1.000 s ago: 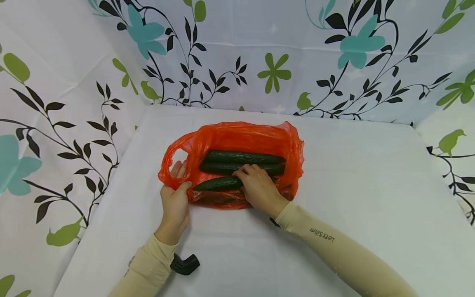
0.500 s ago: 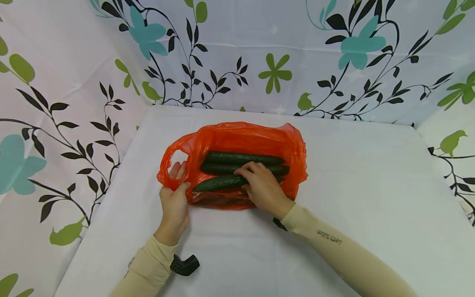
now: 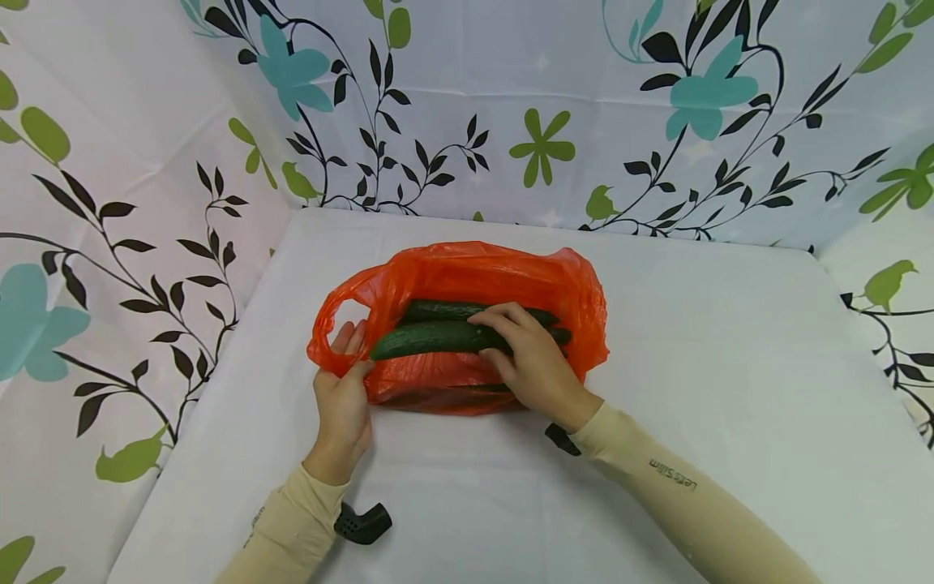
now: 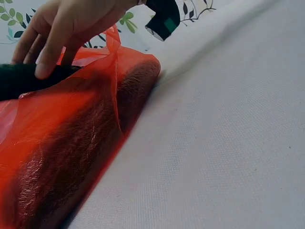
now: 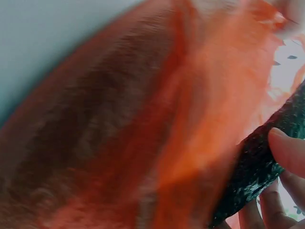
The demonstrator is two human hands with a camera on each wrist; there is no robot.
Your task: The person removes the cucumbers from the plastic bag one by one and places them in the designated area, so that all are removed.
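In the head view, an orange-red plastic bag (image 3: 474, 264) lies with its mouth facing up. My left hand (image 3: 341, 410) holds its left handle, thumb over the near edge and fingers behind the film. My right hand (image 3: 536, 365) grips a dark green cucumber (image 3: 423, 339) between thumb and fingers, raised over the bag's opening. The right wrist view shows the thumb lying along this cucumber (image 5: 255, 167). Behind it, another cucumber (image 3: 445, 310) lies in the bag, partly hidden by the right hand. Through the bag's near side, one more cucumber (image 4: 71, 152) shows darkly in the left wrist view.
The bag rests on a white-covered table (image 3: 700, 341). Patterned cloth (image 3: 452, 73) with leaves and flowers hangs along the back and sides. Black wrist devices (image 3: 362, 523) sit beneath both forearms, close over the tabletop.
The right hand has lifted the nearest cucumber up from inside the bag and a little away from me, so it now overlaps those behind. The left hand stays at the handle.
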